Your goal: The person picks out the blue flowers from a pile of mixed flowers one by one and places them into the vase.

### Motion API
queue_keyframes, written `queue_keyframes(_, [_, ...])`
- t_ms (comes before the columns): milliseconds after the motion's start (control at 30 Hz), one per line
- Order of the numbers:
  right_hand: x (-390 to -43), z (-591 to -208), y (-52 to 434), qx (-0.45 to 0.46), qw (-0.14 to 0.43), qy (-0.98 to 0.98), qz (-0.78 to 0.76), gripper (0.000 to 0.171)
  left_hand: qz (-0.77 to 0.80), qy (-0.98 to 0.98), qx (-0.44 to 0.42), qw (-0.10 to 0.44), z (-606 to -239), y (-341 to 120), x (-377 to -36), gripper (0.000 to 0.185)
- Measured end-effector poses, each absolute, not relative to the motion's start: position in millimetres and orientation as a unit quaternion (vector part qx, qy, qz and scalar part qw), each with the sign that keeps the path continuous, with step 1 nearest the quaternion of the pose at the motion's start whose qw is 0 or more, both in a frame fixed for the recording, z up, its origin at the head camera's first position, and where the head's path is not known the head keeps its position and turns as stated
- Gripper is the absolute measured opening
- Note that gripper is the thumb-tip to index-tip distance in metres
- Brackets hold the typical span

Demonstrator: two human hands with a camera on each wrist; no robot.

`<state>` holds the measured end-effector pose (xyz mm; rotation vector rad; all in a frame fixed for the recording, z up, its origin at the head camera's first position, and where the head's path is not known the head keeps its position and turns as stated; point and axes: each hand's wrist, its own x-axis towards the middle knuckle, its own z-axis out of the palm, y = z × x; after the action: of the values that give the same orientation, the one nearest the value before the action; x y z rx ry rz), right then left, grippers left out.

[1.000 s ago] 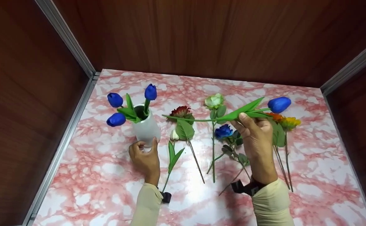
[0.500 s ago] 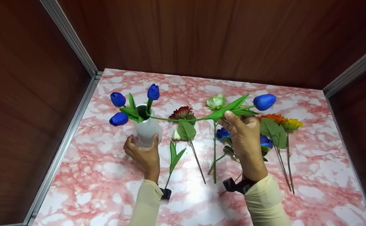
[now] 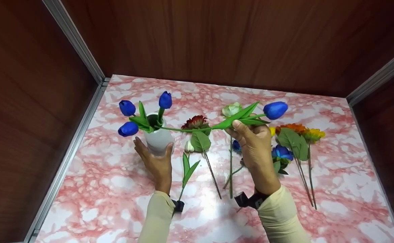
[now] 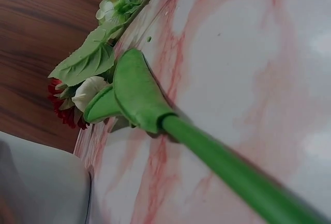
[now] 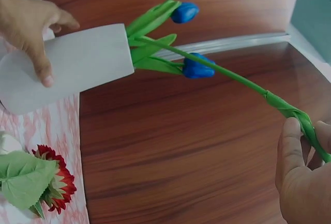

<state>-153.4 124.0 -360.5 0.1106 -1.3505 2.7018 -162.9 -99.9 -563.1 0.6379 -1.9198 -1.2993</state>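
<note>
My right hand (image 3: pixel 254 145) pinches a blue tulip (image 3: pixel 275 110) by its green leaves, thumb on top. The stem runs left, its end at the mouth of a white vase (image 3: pixel 159 141). In the right wrist view that stem (image 5: pixel 227 72) reaches the vase opening among other leaves. Three blue tulips (image 3: pixel 128 129) lean out of the vase. My left hand (image 3: pixel 157 165) is spread around the vase's near side, the thumb against it and the fingers extended on the left. In the left wrist view, the vase (image 4: pixel 41 182) shows at the lower left, with no fingers clearly visible.
Right of the vase lie a white tulip (image 3: pixel 189 146), a dark red flower (image 3: pixel 194 122) and a pale green-white flower (image 3: pixel 231 109). Blue flowers (image 3: pixel 282 153), an orange flower (image 3: pixel 293 128) and a yellow flower (image 3: pixel 314 134) lie farther right. Wood-look panels (image 3: pixel 217 44) border the marbled table (image 3: pixel 109 209).
My right hand has moved left with the blue tulip, bringing its stem end to the vase mouth. My left hand's fingers have straightened and spread around the vase.
</note>
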Motion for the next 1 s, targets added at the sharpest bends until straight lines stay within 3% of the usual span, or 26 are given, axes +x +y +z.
queue_keyframes(367, [-156, -363, 103, 0.050, 0.076, -0.462, 0.882, 0.020, -0.503, -0.753, 0.232, 0.355, -560, -105, -174, 0.123])
queue_keyframes(667, [-166, -360, 78, 0.098, 0.125, -0.572, 0.805, 0.016, -0.551, -0.712, 0.182, 0.395, -560, -105, -181, 0.112])
queue_keyframes(1000, [-173, -352, 53, 0.211, 0.194, -0.692, 0.662, 0.021, -0.561, -0.710, 0.167, 0.391, -565, -102, -181, 0.104])
